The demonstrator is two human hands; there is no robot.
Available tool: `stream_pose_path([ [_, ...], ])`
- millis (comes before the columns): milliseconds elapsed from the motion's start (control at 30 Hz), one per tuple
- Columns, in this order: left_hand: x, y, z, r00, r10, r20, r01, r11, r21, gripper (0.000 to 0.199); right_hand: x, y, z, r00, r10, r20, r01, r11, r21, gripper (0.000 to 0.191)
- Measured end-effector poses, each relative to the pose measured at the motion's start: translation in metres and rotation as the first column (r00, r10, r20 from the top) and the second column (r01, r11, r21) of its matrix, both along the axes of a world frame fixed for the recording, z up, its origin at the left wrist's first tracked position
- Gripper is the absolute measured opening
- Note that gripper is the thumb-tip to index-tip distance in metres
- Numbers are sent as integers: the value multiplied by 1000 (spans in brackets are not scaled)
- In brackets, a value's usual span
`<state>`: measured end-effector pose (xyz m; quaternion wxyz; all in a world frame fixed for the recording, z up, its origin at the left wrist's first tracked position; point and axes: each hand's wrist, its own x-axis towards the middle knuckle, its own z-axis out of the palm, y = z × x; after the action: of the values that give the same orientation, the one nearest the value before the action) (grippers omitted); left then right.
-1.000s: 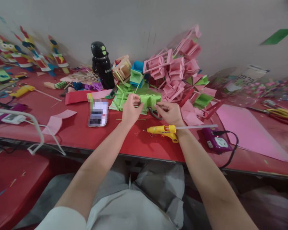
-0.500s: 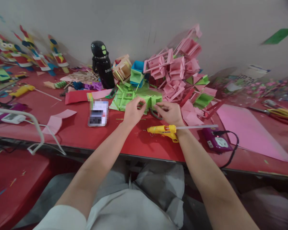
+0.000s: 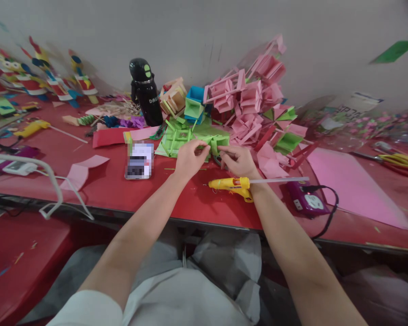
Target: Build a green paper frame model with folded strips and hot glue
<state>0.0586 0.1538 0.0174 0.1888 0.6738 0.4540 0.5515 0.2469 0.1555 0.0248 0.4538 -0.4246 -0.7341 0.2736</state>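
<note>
My left hand point(image 3: 191, 159) is pinched, thumb to fingertips, at the near left side of a folded light-green paper piece point(image 3: 219, 142). Facing it, my right hand point(image 3: 238, 161) has its thumb and fingers closed at the right side of the same piece. The exact contact of the fingertips is hard to see. Behind the hands lies a pile of green paper point(image 3: 177, 136). A pair of scissors point(image 3: 221, 162) is partly hidden under my right hand. Just in front of that wrist a yellow glue gun point(image 3: 229, 183) lies with a clear stick in its back.
A phone point(image 3: 139, 161) lies left of my hands, with a black bottle point(image 3: 147, 97) behind it. Pink paper chairs point(image 3: 251, 95) are heaped at the back. On the right are a purple power strip point(image 3: 308, 199) with a cord and a pink sheet point(image 3: 347, 181).
Both hands stay almost in place. My right fingers have shifted down slightly at the green paper piece. Nothing else has visibly moved.
</note>
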Motion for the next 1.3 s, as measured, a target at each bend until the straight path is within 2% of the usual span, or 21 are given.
stream_pose_path([
  [133,1,-1,0,999,-13,38,13,1000,-18,8,2,1,-3,999,36,18,-35,998,-44,39],
  [300,1,2,-3,1000,-8,14,8,1000,-3,10,2,2,-4,996,93,15,-91,991,-99,46],
  [467,-2,3,-3,999,-5,-48,10,996,92,1,3,2,-3,991,135,13,-132,980,-147,49],
  [567,-3,3,-3,993,19,-113,-5,992,124,5,3,2,-3,990,143,13,-139,976,-168,49],
  [767,-2,0,-2,981,84,-176,-67,993,102,7,2,2,-8,991,137,7,-134,976,-173,51],
  [1067,0,0,0,971,117,-210,-107,993,58,7,5,5,-11,984,167,59,-157,978,-141,49],
  [1300,0,-1,0,975,98,-200,-87,994,62,1,4,5,-12,983,167,73,-157,980,-123,47],
])
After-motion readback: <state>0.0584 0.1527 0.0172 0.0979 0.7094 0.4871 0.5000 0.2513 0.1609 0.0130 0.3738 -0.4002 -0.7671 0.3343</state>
